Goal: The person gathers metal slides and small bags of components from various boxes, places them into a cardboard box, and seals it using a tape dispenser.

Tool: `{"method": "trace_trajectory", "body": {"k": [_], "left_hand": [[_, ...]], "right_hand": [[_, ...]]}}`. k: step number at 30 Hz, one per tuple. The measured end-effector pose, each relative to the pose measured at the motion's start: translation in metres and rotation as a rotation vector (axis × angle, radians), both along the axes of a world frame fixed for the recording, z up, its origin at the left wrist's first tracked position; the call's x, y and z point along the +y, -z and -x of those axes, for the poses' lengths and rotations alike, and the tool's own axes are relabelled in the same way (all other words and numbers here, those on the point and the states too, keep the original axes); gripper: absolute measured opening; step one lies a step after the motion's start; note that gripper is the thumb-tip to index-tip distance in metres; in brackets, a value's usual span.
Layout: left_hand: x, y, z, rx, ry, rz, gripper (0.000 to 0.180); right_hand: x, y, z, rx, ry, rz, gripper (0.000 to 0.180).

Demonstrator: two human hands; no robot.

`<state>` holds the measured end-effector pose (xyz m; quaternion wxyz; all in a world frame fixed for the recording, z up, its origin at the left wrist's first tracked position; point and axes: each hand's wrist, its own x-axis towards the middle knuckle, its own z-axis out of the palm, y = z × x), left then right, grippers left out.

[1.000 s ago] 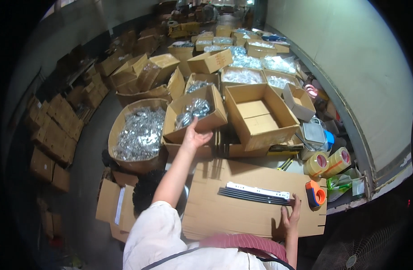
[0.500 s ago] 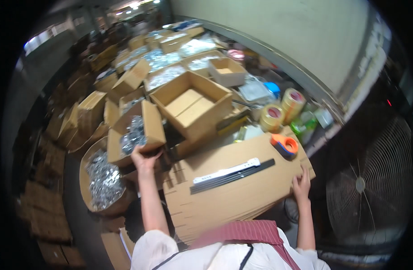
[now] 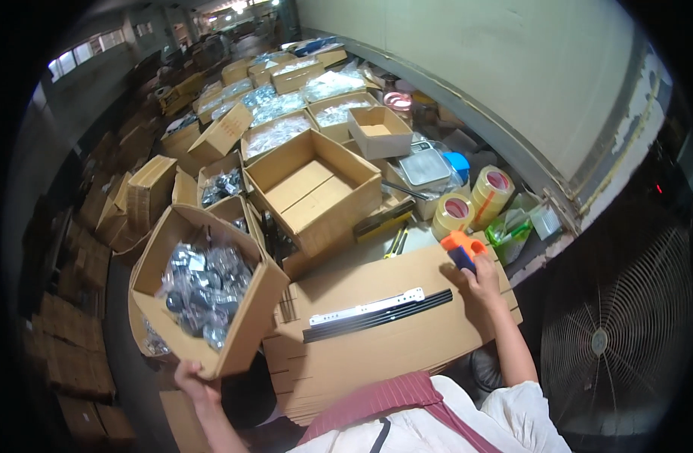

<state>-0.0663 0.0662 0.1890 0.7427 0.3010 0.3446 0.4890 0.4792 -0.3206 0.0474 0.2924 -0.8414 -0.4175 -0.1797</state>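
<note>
My left hand (image 3: pixel 198 383) grips the near edge of an open cardboard box (image 3: pixel 252 321), which tilts toward me at the left of the work surface. Clear plastic bags of dark parts (image 3: pixel 207 291) fill the box. Over the right end of a stack of flat cardboard (image 3: pixel 399 336), my right hand (image 3: pixel 484 281) is closed on an orange and blue tape dispenser (image 3: pixel 458 243). On the cardboard lie a white slotted metal strip (image 3: pixel 365 306) and several black strips (image 3: pixel 384 315), side by side.
A large open carton (image 3: pixel 312 200) stands beyond the cardboard stack. Rolls of tape (image 3: pixel 491 195) and a green-and-clear plastic bag (image 3: pixel 509 234) sit at the right, near a large fan (image 3: pixel 599 343). Boxes of bagged parts (image 3: pixel 278 132) spread along the far side.
My left hand has brought the box of bagged parts nearer and tipped it toward me. My right hand has moved from the cardboard's edge onto the tape dispenser and grasped it.
</note>
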Motion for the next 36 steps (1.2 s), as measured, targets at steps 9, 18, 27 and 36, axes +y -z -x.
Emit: {"method": "trace_trajectory", "body": {"k": [9, 18, 27, 36], "left_hand": [[-0.113, 0.024, 0.023, 0.163, 0.052, -0.02, 0.073], [-0.17, 0.035, -0.041, 0.071, 0.466, 0.156, 0.079], [-0.167, 0.045, -0.061, 0.101, 0.623, 0.181, 0.073], [-0.175, 0.073, -0.03, -0.02, 0.432, 0.233, 0.054]], "right_hand": [[0.088, -0.039, -0.14, -0.165, 0.169, 0.346, 0.032], [0.148, -0.184, 0.111, 0.14, -1.188, 0.195, 0.053], [0.127, -0.155, 0.166, -0.125, -0.903, 0.39, 0.066], [0.019, -0.122, 0.086, 1.147, -0.298, -0.695, 0.058]]}}
